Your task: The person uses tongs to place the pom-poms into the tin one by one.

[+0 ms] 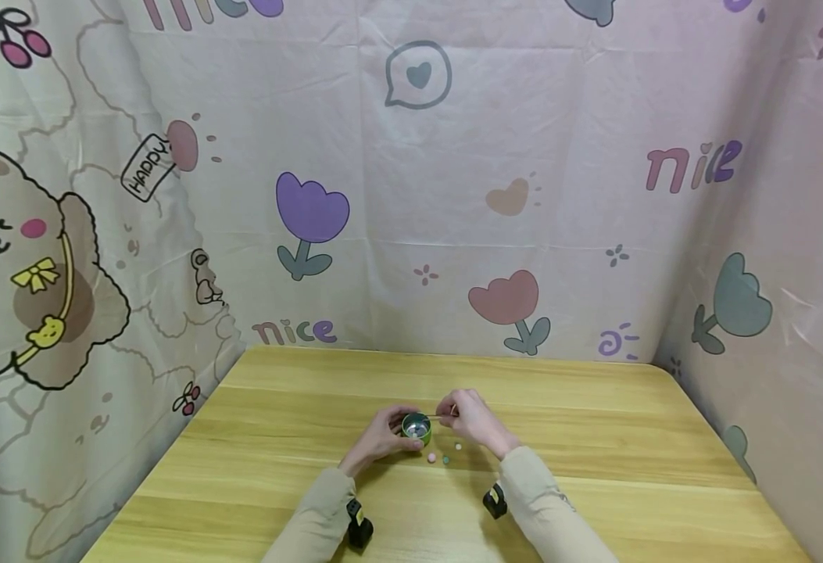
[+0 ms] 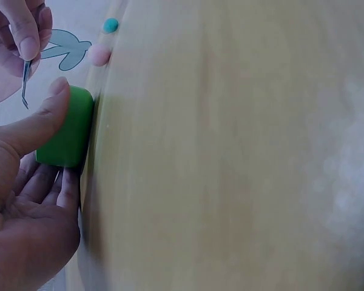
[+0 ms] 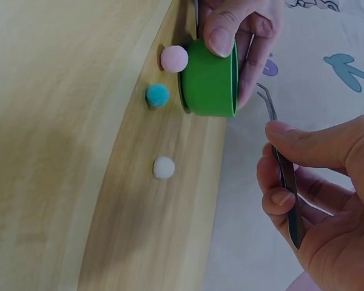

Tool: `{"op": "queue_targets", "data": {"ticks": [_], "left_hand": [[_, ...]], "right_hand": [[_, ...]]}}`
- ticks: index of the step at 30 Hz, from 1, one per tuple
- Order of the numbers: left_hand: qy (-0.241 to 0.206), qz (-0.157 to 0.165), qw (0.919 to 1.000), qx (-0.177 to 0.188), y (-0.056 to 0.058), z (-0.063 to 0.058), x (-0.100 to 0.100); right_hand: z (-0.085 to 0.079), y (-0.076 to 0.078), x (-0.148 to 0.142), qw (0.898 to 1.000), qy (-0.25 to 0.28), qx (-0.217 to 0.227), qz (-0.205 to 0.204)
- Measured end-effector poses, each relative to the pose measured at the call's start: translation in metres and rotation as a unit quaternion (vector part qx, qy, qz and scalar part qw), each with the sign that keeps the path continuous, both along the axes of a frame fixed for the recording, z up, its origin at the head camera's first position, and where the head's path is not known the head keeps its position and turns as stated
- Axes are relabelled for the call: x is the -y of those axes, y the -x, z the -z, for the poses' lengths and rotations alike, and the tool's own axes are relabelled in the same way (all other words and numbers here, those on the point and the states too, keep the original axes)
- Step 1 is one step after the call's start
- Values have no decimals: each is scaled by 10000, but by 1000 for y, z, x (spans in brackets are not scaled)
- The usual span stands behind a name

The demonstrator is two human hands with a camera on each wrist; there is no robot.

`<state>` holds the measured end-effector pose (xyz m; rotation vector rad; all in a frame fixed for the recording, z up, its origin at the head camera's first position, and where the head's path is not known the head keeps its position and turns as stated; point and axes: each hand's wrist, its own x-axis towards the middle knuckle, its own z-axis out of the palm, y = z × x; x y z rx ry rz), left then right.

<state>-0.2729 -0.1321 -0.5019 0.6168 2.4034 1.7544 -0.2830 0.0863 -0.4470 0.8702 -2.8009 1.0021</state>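
Observation:
My left hand (image 1: 381,435) holds a small round green bowl (image 3: 207,82) that stands on the table, thumb on the near side and fingers around the far side. Its inside looks dark and shiny from the head view. My right hand (image 1: 474,418) pinches a pair of metal tweezers (image 3: 287,174) between thumb and fingers. Their thin bent tips are slightly apart, just above the bowl's mouth, with nothing seen between them. Near the bowl lie a pink pom-pom (image 3: 174,59), a teal pom-pom (image 3: 158,95) and a white pom-pom (image 3: 164,168).
The light wooden table (image 1: 256,469) reaches back to a printed cloth (image 1: 425,156) that hangs behind it and along both sides. Black devices sit on both wrists, one by the left sleeve (image 1: 313,504) and one by the right sleeve (image 1: 545,504).

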Motion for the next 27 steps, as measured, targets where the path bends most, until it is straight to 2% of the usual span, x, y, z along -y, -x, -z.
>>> {"op": "queue_targets", "data": {"ticks": [6,27], "left_hand": [[-27,46,10000,-18,0,0,0],[-118,94,9999,54,2,2,2]], "right_hand": [[-1,-1,-2,10000,-5,47,42],[6,-10,-20,9996,-8,-269,123]]}}
